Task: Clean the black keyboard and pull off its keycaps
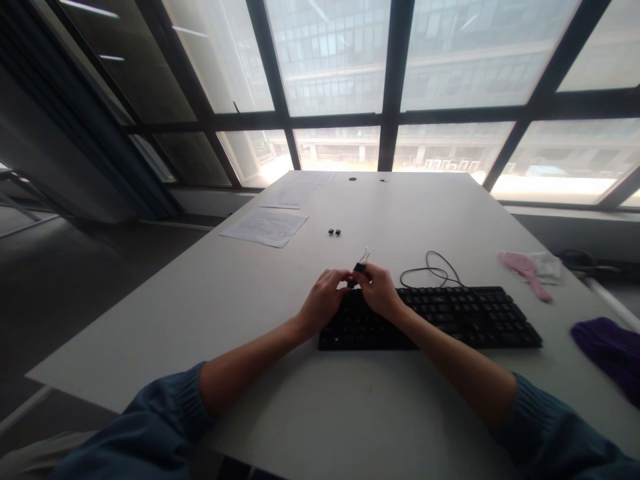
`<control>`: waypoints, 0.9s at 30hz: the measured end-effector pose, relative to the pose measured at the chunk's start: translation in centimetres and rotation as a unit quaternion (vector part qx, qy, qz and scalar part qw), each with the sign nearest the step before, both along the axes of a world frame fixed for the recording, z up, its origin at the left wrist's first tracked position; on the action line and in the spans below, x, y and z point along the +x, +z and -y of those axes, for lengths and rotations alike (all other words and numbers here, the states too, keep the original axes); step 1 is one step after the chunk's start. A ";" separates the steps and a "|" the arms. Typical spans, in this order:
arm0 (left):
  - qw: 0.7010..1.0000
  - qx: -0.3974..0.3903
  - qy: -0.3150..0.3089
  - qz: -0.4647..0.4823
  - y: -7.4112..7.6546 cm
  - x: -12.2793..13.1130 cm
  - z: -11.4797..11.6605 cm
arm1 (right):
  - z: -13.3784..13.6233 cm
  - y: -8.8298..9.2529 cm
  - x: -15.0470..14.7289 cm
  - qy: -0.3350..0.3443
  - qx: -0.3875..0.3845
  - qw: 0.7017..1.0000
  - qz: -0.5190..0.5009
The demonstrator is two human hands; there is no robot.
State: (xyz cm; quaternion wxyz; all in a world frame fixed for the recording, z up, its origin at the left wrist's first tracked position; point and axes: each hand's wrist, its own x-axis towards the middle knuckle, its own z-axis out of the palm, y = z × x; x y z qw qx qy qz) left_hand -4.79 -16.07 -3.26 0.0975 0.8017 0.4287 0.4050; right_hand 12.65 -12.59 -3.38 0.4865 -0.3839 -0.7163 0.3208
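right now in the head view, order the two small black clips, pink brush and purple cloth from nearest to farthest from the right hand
From the right hand, on the binder clip:
1. Small black clips, just ahead, slightly left.
2. Pink brush, off to the right.
3. Purple cloth, far right edge.

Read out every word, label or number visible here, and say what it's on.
No text is legible.
On the printed sheets: print too small and blurred to read.
On the keyboard: key legends too small to read.
On the binder clip, pinched between left hand and right hand: no marking visible.
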 end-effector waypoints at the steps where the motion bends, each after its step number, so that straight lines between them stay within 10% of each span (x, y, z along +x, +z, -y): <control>1: 1.000 0.008 0.001 -0.011 0.0 0.0 0.0 | 0.0 -0.1 0.0 -0.001 -0.004 1.000 -0.004; 18: 0.992 0.106 -0.015 -0.072 0.7 -0.8 -0.5 | -0.4 0.0 -0.2 -0.028 -0.027 0.999 -0.027; 27: 0.979 0.060 0.162 -0.111 -0.6 -3.8 -11.7 | -0.4 0.0 -0.2 -0.020 -0.034 0.999 -0.036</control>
